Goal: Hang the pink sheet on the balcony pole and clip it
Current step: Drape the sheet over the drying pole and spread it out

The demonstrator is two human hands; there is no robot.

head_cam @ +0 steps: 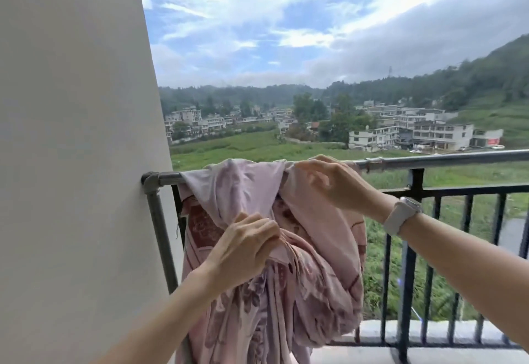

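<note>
The pink sheet [300,283], printed with darker flowers, lies bunched over the left end of the grey metal balcony pole [446,159] and hangs down in folds. My left hand [243,245] grips a gathered fold of the sheet below the pole. Up at the pole, my right hand [335,185] pinches the sheet's upper edge; a white watch sits on its wrist. No clip is in view.
A white wall [74,163] rises close on the left, where the pole's elbow joint [150,182] meets it. A black barred railing [415,249] runs under the pole to the right. Beyond are fields, houses and hills.
</note>
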